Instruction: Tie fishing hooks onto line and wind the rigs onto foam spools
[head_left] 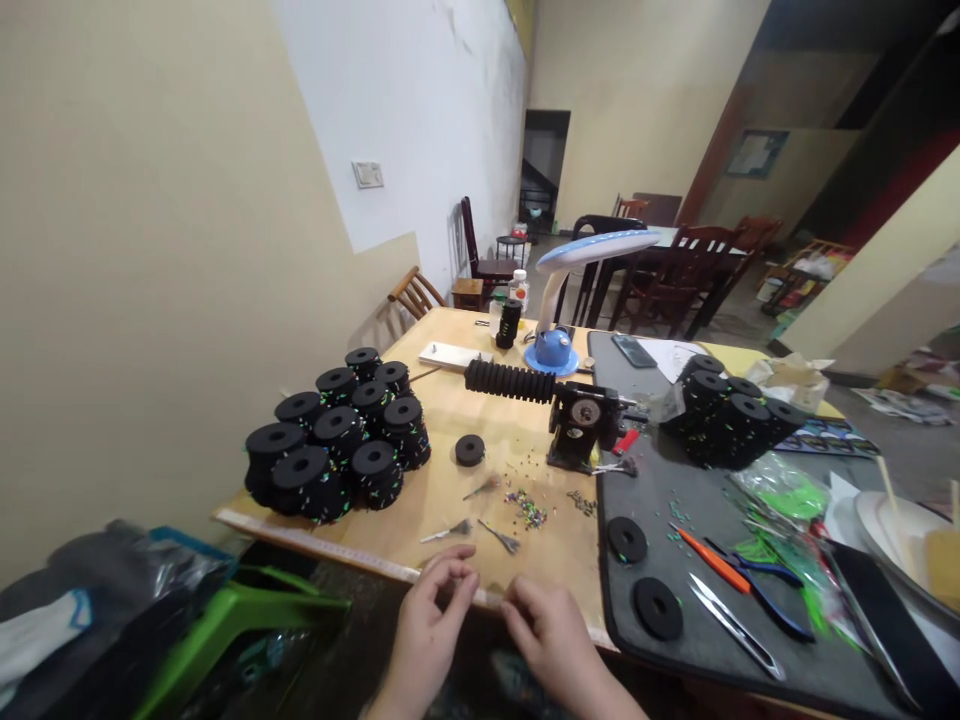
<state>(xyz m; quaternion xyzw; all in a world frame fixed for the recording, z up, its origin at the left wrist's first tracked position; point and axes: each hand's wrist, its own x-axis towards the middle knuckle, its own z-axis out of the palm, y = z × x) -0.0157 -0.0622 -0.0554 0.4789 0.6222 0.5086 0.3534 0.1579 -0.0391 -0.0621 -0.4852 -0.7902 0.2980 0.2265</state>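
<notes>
Both hands hover over the table's front edge, a short gap between them. My left hand (435, 618) has thumb and forefinger closed in a pinch; whatever lies between them is too small to make out. My right hand (551, 635) is curled, its fingertips pressed together, and any held thing is hidden. Just beyond them on the wood lie feathery tufts: one with a pale stem (450, 530), a dark one (501, 537) and a reddish one (484, 487). Near these are scattered tiny coloured beads (529, 508) and small dark bits (581, 503). A single black foam disc (469, 450) lies farther back.
Stacked black foam spools (337, 425) crowd the left side. A black clamp device (581, 425) with a ribbed roll (510, 382) stands mid-table before a blue lamp (553, 350). On the grey mat (637, 480) lie tweezers (735, 628), pliers (772, 595) and more spools (727, 410).
</notes>
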